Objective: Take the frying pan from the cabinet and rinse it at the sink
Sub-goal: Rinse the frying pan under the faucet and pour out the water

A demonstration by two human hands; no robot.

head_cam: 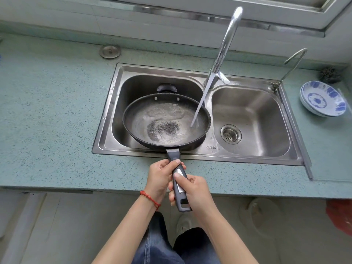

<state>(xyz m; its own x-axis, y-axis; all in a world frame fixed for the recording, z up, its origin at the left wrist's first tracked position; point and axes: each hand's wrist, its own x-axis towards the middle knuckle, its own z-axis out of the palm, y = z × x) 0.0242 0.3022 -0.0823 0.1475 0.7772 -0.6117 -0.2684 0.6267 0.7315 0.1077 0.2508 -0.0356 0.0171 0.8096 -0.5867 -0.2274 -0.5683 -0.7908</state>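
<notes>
A black frying pan (pixel 141 119) hangs level over the left basin of the steel double sink (pixel 106 119). Its dark handle (pixel 176 159) reaches back over the counter edge toward me. My left hand (pixel 160 178) grips the handle near the pan, and my right hand (pixel 196 189) grips it further back. A stream of water (pixel 200 105) falls from the tall chrome tap (pixel 226 40) onto the pan's right side. Water pools and swirls in the pan around a dark patch in the middle.
The right basin (pixel 266 119) holds only a drain strainer (pixel 231 133). A small second tap (pixel 289 63) stands at the sink's back right. Stacked blue-and-white plates (pixel 323 100) and a scouring ball (pixel 329 75) sit on the green speckled counter (pixel 53 115) at right. A round metal cap (pixel 110 51) lies behind.
</notes>
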